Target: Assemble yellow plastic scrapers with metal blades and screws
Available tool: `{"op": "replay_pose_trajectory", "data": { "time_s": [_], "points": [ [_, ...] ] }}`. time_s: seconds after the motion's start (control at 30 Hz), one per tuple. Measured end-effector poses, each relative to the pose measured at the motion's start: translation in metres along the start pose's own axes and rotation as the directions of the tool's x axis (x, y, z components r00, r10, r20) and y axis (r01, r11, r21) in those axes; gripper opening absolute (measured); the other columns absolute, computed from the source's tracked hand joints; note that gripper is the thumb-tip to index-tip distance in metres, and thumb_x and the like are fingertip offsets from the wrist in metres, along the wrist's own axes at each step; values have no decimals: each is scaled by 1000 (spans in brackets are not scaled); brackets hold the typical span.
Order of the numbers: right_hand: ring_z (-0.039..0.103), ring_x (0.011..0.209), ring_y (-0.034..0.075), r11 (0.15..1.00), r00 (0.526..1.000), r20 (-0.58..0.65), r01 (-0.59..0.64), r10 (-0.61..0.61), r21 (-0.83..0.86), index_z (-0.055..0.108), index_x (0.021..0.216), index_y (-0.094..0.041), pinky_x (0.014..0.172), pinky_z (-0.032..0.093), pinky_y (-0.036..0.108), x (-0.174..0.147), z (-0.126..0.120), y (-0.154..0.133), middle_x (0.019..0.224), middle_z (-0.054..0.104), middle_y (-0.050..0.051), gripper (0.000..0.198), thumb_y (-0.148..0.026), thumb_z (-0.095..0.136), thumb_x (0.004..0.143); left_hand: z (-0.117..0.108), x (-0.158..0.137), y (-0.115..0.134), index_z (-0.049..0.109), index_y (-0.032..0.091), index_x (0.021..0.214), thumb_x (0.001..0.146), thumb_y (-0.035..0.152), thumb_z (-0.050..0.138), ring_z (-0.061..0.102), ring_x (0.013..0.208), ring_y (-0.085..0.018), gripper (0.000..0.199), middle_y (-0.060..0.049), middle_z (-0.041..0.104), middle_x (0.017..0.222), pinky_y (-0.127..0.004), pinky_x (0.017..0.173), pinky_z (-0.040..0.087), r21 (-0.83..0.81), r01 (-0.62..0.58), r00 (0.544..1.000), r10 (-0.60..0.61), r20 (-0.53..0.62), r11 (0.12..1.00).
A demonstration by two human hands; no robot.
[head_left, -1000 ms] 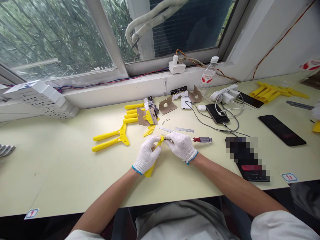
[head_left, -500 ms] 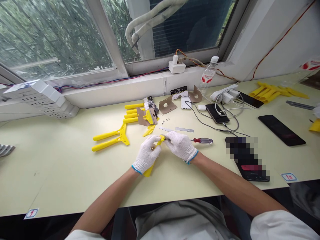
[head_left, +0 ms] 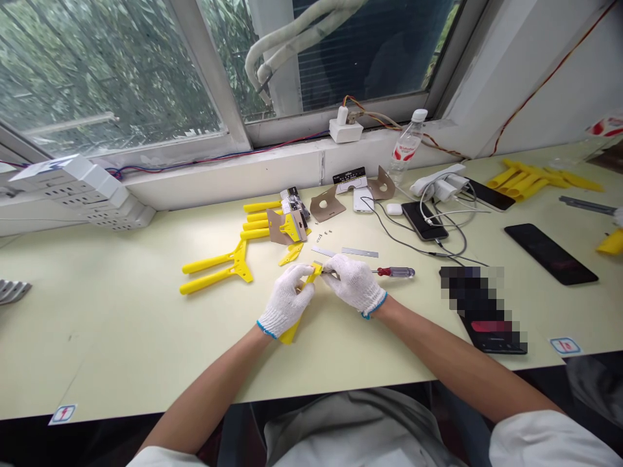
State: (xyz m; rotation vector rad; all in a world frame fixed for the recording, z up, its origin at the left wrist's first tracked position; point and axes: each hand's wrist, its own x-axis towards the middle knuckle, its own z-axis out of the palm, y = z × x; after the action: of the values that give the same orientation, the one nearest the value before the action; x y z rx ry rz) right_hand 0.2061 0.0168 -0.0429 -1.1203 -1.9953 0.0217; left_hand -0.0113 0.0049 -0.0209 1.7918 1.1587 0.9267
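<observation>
My left hand (head_left: 287,299), in a white knit glove with a blue cuff, is closed around a yellow scraper (head_left: 291,333). Its handle points down toward me and its head shows between both hands. My right hand (head_left: 354,283), gloved alike, has its fingers pinched at the scraper's head; what they hold is hidden. A screwdriver (head_left: 396,272) with a clear and red handle extends to the right, its shaft passing behind the right hand. Just beyond lie two thin metal blades (head_left: 360,252), several small screws (head_left: 320,238) and a small yellow plastic piece (head_left: 291,253).
Two yellow scraper handles (head_left: 214,271) lie at left, with packaged scrapers (head_left: 287,227) behind. Opened cardboard (head_left: 327,204), a water bottle (head_left: 407,148), a cabled phone (head_left: 423,220) and more phones (head_left: 549,253) are at back and right. More yellow handles (head_left: 523,181) lie far right.
</observation>
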Motion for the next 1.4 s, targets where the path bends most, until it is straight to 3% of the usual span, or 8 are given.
{"op": "replay_pose_trajectory", "data": {
  "time_s": [0.17,0.63,1.4],
  "points": [
    [69,78,14,999,998,44,-49,48,23,74,99,-20,72,48,28,-2,-1,0,92,77,2,11,-26,66,103,0,1,-1,72,23,125,93,14,62,69,72,-11,35,-6,72,127,-25,63,60,-2,-19,1000,19,-1,1000],
    [71,82,15,999,997,76,-29,30,-14,74,101,-20,73,46,29,-1,-3,0,94,77,1,10,-24,65,103,0,2,0,73,22,123,92,12,61,68,69,-11,35,-6,74,126,-25,62,60,10,-27,1000,28,-12,1000],
    [71,82,17,998,991,119,-57,60,-25,72,98,-21,69,41,30,-2,1,0,94,77,1,2,-21,71,96,1,2,0,73,24,120,91,9,62,73,85,-15,35,-5,75,128,-26,67,62,75,-96,995,97,3,993]
  ]
}}
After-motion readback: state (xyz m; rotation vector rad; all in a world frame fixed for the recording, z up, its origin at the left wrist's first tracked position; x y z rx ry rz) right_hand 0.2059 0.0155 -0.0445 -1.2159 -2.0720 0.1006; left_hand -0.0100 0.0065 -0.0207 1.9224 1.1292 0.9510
